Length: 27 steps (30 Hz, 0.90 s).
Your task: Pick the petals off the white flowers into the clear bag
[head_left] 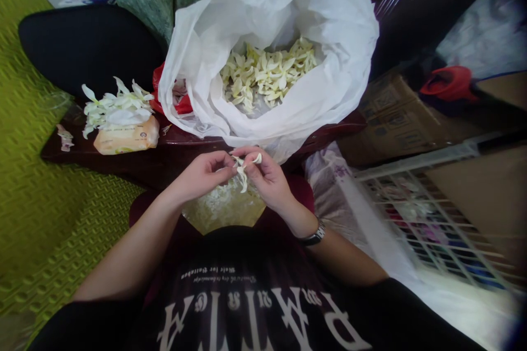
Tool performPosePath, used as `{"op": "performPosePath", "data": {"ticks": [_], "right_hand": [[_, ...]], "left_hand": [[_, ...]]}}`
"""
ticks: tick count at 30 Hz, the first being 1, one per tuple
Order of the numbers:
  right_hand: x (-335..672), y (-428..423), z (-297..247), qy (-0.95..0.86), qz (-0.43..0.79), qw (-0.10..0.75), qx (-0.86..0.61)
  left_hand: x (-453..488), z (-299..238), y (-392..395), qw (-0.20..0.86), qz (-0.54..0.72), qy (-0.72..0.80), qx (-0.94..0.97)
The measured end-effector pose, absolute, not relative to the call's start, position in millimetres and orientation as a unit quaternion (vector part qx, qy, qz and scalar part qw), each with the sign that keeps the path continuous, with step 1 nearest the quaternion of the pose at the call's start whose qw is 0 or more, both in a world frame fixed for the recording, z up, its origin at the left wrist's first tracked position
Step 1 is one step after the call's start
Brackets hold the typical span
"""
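My left hand [208, 173] and my right hand [265, 175] meet in front of my body, both with fingers pinched on one small white flower [242, 174]. Its pale petals curl out between my fingertips. Below my hands, a clear plastic bag or sheet [230, 211] lies across my lap with whitish bits on it. Just beyond them stands a wide-open white plastic bag [346, 66], holding a heap of cream-white flowers [275, 68]. My right wrist wears a metal watch.
On the dark red bench [173, 151], more white flowers [119, 101] lie atop an orange-and-white packet [127, 136]. A red plastic bag [183, 104] sits beside the white one. To the right are a cardboard box [391, 115] and a white wire rack [436, 230].
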State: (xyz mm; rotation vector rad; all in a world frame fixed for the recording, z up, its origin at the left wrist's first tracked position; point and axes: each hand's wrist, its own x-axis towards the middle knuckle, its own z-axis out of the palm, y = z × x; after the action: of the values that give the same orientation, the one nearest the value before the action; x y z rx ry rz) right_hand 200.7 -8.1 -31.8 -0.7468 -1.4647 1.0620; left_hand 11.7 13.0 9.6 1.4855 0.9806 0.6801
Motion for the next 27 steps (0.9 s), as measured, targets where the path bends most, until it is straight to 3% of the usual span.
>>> {"op": "performPosePath", "data": {"ticks": [13,27], "right_hand": [[194,1,-25,-0.252,0.606,0.675,-0.337],[195,12,-17,-0.153,0.685,0.667,-0.248]], "left_hand": [[13,3,0,0.620,0.334,0.416,0.575],[21,11,-21,0.508,0.442,0.421,0.607]]}}
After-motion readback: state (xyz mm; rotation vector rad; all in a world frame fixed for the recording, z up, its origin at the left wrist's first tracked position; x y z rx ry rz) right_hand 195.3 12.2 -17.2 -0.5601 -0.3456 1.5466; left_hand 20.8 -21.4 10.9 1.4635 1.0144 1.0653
